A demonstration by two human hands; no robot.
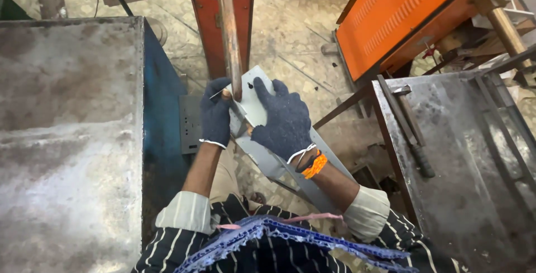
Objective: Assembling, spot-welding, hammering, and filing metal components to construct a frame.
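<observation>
A grey sheet-metal panel (262,116) lies slanted at frame centre, its top end pressed under a copper-coloured rod (230,38) that comes down from twelve o'clock. The gloved left hand (216,114) pinches a thin wire (218,92) against the panel by the rod tip; the gloved right hand (286,122) lies flat on the sheet, steadying it. By the look of it the joining is under way — no finished joint shows. An orange machine housing (402,10) sits at two o'clock, a steel table (67,139) at nine.
</observation>
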